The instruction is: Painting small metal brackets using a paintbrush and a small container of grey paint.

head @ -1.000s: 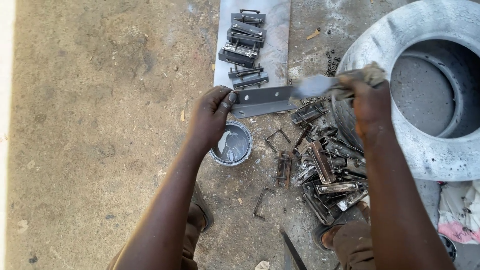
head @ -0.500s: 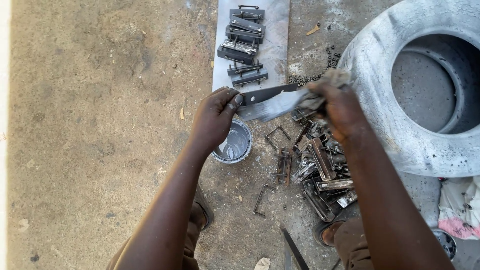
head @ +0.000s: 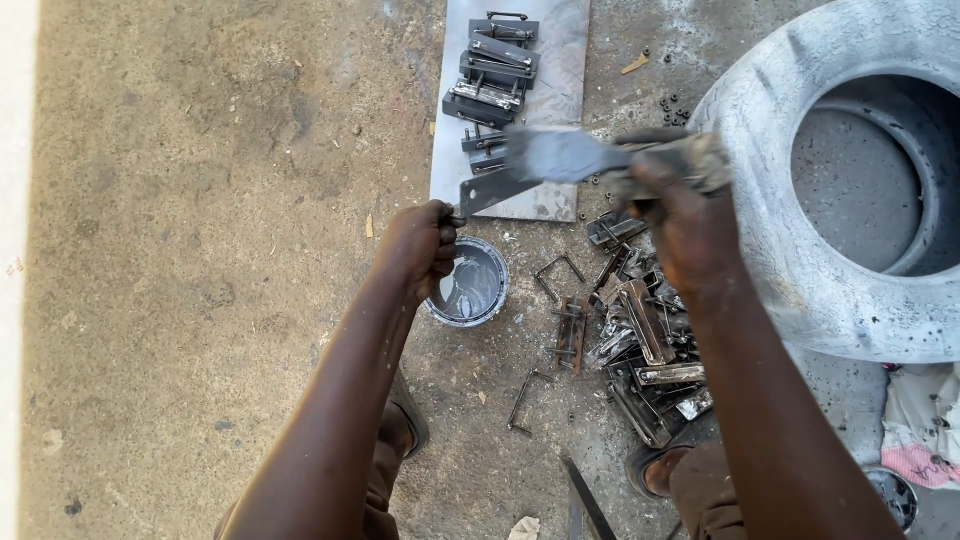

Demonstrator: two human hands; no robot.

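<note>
My left hand (head: 418,248) grips one end of a flat dark metal piece (head: 492,192) and holds it up over the ground. My right hand (head: 682,215) is closed on the handle of a paintbrush (head: 562,154) whose silver-coated bristles lie against the far end of that piece. Just below my left hand stands a small round tin of silver paint (head: 472,286). A grey metal sheet (head: 560,60) beyond the hands carries several painted latch-like metal parts (head: 492,68).
A heap of unpainted dark metal parts (head: 645,355) lies on the concrete under my right arm, with loose bent rods (head: 528,398) beside it. A large paint-smeared tyre (head: 830,260) fills the right side. Cloth and a bowl (head: 915,440) sit at the lower right.
The brush has swept along the metal piece, from its right end toward the left, and the piece has tilted up. My left hand has stayed by the tin.
</note>
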